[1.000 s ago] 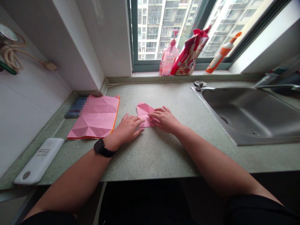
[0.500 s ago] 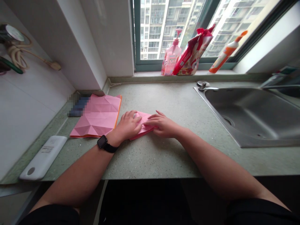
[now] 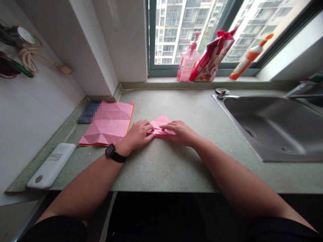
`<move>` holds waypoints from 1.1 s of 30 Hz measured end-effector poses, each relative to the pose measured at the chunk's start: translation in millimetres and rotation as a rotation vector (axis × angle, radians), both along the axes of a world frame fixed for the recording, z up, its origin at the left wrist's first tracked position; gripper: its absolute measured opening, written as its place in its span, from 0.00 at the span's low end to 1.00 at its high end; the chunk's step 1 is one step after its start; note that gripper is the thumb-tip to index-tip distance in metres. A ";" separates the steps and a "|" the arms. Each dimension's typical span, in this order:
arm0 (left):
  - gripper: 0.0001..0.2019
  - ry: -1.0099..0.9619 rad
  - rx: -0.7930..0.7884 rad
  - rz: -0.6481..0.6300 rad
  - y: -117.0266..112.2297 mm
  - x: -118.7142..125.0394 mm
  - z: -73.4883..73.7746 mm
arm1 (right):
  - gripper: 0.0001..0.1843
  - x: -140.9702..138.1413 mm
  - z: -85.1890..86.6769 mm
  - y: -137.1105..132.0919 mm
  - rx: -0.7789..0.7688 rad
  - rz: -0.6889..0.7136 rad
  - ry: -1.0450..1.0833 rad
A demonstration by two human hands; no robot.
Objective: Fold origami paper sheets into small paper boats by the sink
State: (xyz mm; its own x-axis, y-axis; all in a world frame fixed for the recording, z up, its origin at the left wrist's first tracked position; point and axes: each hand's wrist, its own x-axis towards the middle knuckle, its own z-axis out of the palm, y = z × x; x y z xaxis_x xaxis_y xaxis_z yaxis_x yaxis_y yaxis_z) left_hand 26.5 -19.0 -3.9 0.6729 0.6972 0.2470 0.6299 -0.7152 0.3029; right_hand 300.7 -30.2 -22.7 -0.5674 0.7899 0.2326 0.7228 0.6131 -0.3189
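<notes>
A small folded piece of pink origami paper [image 3: 160, 125] lies on the speckled green stone worktop [image 3: 161, 168], forming a low triangle with a flat lower edge. My left hand [image 3: 138, 135] rests on its left end, with the fingertips at the paper. My right hand [image 3: 180, 132] lies over its right part and presses it down. A black watch [image 3: 114, 153] is on my left wrist. Left of my left hand lies a larger pink sheet [image 3: 107, 123], unfolded and marked with creases, with an orange edge.
A steel sink [image 3: 272, 129] is set into the worktop on the right. A white rectangular device [image 3: 51, 166] lies near the front left edge, and a blurred dark object [image 3: 88, 112] sits behind the large sheet. Several bottles and a red-and-white bag stand on the windowsill.
The small paper has gone from a loose, open shape to a flatter, narrower triangle. Both hands have closed in over it. The whole view has shifted slightly.
</notes>
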 end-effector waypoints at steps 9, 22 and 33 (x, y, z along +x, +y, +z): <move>0.17 -0.017 0.008 0.063 -1.7 -0.5 -0.3 | 0.31 2.8 4.1 -0.6 -0.020 -0.039 -0.004; 0.18 -0.076 0.020 0.165 0.7 -0.6 -1.2 | 0.28 10.4 7.2 3.9 -0.003 -0.142 -0.059; 0.21 -0.133 0.018 0.198 12.6 -1.4 -8.9 | 0.28 13.8 2.8 7.5 0.039 -0.254 -0.043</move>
State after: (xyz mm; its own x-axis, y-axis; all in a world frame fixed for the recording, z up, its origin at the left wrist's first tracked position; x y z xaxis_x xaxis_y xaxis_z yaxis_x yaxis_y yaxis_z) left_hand 25.1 -6.4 -12.8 0.4840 0.8070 0.3385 0.7137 -0.5878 0.3810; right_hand 314.6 -22.7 -20.0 -0.3621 0.8993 0.2451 0.8676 0.4213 -0.2641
